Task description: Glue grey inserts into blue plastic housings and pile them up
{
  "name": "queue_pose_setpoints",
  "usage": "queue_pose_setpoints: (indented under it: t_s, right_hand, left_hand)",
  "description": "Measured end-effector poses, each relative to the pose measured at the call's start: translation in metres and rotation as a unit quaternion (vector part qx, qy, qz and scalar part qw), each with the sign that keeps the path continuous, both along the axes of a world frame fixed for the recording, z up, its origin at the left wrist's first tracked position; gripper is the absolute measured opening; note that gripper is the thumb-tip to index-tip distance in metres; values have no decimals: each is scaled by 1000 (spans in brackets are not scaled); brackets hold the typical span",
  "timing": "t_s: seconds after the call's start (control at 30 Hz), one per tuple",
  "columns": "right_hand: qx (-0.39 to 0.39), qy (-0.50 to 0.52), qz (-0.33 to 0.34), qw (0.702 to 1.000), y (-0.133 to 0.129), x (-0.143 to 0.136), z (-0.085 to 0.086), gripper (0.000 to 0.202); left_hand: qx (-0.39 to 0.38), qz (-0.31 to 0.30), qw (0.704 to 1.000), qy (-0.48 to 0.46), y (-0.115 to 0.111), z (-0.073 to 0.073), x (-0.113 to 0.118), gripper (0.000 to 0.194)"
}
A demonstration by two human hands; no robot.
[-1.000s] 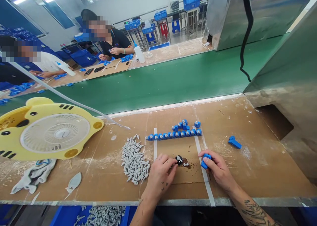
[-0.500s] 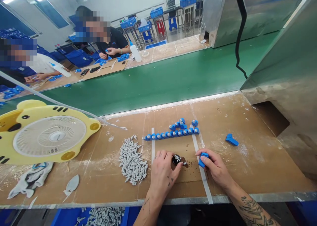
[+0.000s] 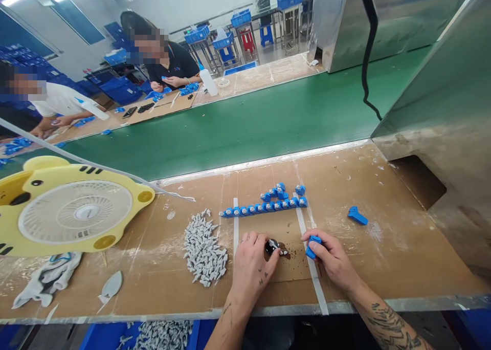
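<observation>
My left hand curls its thumb and fingers around a small black round dish on the cardboard. Pale bits show inside the dish, and its left side is hidden by my fingers. A dark brown smear with specks lies just right of it. In my right hand a blue plastic part is pinched between thumb and fingers. Beyond both hands stretches a row of blue parts with pale tops, a few more behind it. Left of my left hand is a heap of small grey plastic pieces.
A yellow fan lies at the left, near a cloth and a grey oval piece. Another blue part is at the right. Behind runs a green conveyor; two people work across it. A metal housing borders the right.
Both hands hold nearly the same pose and place. The whole view has shifted very slightly. Across the conveyor, the co-workers' heads and hands have moved a little.
</observation>
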State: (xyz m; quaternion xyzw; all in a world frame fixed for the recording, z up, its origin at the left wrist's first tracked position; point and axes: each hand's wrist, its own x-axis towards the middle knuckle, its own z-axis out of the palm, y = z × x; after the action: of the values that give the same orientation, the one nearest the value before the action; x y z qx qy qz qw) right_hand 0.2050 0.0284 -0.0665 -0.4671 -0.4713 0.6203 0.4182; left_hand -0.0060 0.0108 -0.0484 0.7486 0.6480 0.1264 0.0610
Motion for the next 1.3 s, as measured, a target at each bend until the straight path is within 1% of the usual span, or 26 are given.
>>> queue_pose_setpoints:
  t_s: [0.37, 0.6, 0.83, 1.03, 1.2, 1.3]
  right_hand:
    - [-5, 1, 0, 1000, 0, 1, 1, 36]
    - [-11, -5, 4, 1000, -1, 1, -1, 38]
    - [-12, -4, 2, 1000, -1, 1, -1, 36]
    - [-6, -5, 0, 1000, 0, 0, 0, 36]
    - [0, -9, 2, 1000, 1, 1, 1, 37]
    - [-3, -7, 1, 1000, 1, 1, 1, 36]
  left_hand:
    - [22, -12, 1000, -15, 1, 0, 1, 6]
    - [9, 8, 1000, -15, 0, 3, 4, 16]
    - [17, 11, 1000, -2, 1, 0, 5, 14]
    - [19, 10, 1000, 8, 2, 0, 5, 11]
    - [31, 7, 999, -12, 2, 1, 4, 12]
    - [39, 4, 999, -28, 0, 4, 0, 10]
